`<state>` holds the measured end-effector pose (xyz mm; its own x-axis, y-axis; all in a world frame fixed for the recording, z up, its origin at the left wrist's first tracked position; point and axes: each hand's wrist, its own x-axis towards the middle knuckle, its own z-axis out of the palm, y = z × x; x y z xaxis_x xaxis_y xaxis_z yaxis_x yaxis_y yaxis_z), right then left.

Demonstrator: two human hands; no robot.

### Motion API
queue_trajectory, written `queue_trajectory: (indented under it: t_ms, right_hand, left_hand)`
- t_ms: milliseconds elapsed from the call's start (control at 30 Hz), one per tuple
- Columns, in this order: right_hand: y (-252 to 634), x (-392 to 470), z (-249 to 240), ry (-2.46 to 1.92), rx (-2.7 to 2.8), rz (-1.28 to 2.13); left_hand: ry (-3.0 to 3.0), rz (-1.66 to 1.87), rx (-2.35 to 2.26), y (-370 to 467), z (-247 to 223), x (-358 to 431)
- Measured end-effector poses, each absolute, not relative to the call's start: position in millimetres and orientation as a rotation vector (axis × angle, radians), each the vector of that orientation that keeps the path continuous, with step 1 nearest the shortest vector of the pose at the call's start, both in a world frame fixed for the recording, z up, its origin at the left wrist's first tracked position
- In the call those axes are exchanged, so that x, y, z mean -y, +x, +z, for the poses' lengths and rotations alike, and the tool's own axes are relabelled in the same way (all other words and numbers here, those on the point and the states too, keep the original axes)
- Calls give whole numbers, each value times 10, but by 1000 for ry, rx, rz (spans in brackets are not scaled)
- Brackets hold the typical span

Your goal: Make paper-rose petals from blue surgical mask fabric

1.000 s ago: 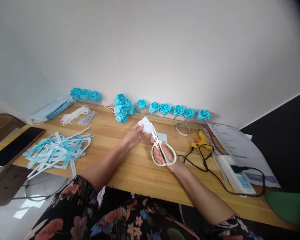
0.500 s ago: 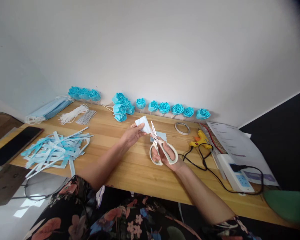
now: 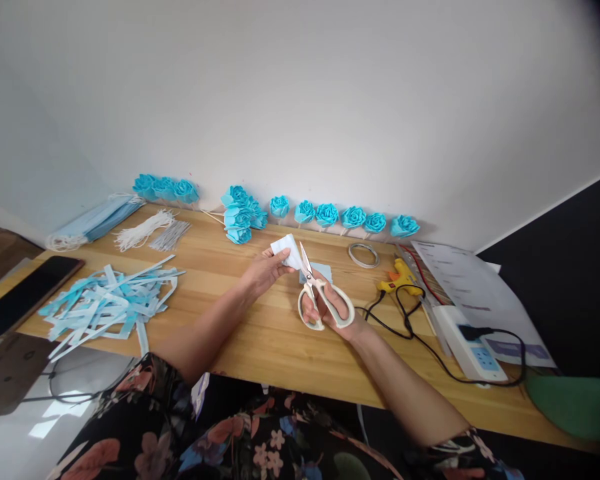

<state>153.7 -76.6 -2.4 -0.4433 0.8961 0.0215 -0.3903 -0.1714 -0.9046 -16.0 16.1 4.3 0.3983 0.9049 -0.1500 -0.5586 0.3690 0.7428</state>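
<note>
My left hand [image 3: 267,270] pinches a small pale blue-white piece of face mask fabric [image 3: 289,249] between thumb and fingers above the table. Scissors [image 3: 310,273] with cream handles are in my right hand [image 3: 336,312], fingers through the loops. Their blades point up and sit at the right edge of the piece, partly apart; whether they touch it I cannot tell. Behind the scissors a flat light-blue piece [image 3: 322,271] lies on the wooden table [image 3: 260,350], partly hidden by the right hand.
Blue fabric roses [image 3: 327,215] line the wall. At left lie cut strips [image 3: 111,301], face masks [image 3: 97,219], white ear loops [image 3: 147,229], thin grey wires [image 3: 171,235] and a phone [image 3: 27,293]. At right are a wire coil [image 3: 363,255], a yellow glue gun [image 3: 403,277] and a power strip [image 3: 470,347].
Both hands, the scissors and the held piece stay in nearly the same position. The whole view has shifted very slightly.
</note>
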Motion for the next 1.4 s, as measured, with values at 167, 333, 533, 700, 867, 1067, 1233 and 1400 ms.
queue_trajectory:
  t_ms: [167, 333, 533, 700, 867, 1067, 1233, 1400]
  right_hand:
    - [1545, 757, -34, -704, 1123, 1752]
    - [1543, 736, -58, -715, 1100, 1727]
    - [1517, 729, -61, -668, 1045, 1727]
    - [1500, 726, -61, -652, 1024, 1719]
    - [1482, 749, -43, -662, 1036, 1686]
    - [1470, 766, -12, -678, 1046, 1657]
    - [1497, 734, -9, -655, 1038, 1718]
    - [1509, 741, -7, -644, 1071, 1743]
  left_hand:
    - [717, 976, -608, -122, 29, -122]
    - [711, 935, -604, -66, 11, -72]
    - [701, 962, -582, -75, -23, -79]
    - [713, 957, -582, -87, -31, -91]
    - [704, 963, -607, -90, -9, -100]
    - [706, 969, -634, -92, 12, -97]
    - [695, 1002, -647, -113, 10, -127]
    - [797, 1034, -640, -113, -20, -134]
